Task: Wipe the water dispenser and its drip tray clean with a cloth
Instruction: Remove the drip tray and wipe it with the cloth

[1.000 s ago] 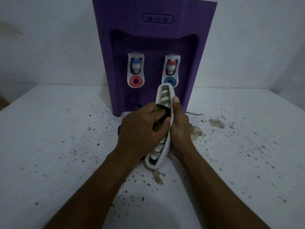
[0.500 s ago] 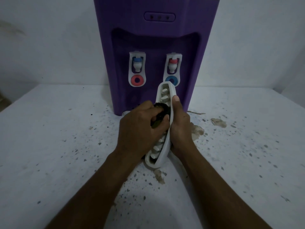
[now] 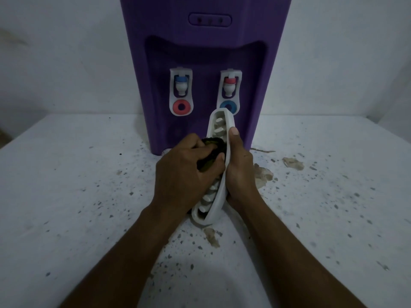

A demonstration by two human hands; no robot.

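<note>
A purple water dispenser (image 3: pixel 204 45) stands at the back of the white table, with two white taps on its front. The white slotted drip tray (image 3: pixel 219 127) is off the dispenser and held on edge, its lower end touching the table. My right hand (image 3: pixel 239 172) grips the tray from the right, thumb along its rim. My left hand (image 3: pixel 184 172) is closed on a dark cloth (image 3: pixel 211 150) and presses it against the tray's slotted face. Most of the cloth is hidden under my fingers.
The white table (image 3: pixel 77 196) is speckled with dark specks and has brownish stains (image 3: pixel 263 174) right of the tray and one (image 3: pixel 212 237) just in front of it. A white wall (image 3: pixel 66 52) rises behind the dispenser.
My left hand with the cloth has shifted slightly up along the tray face. The tray and my right hand stay almost in place.
</note>
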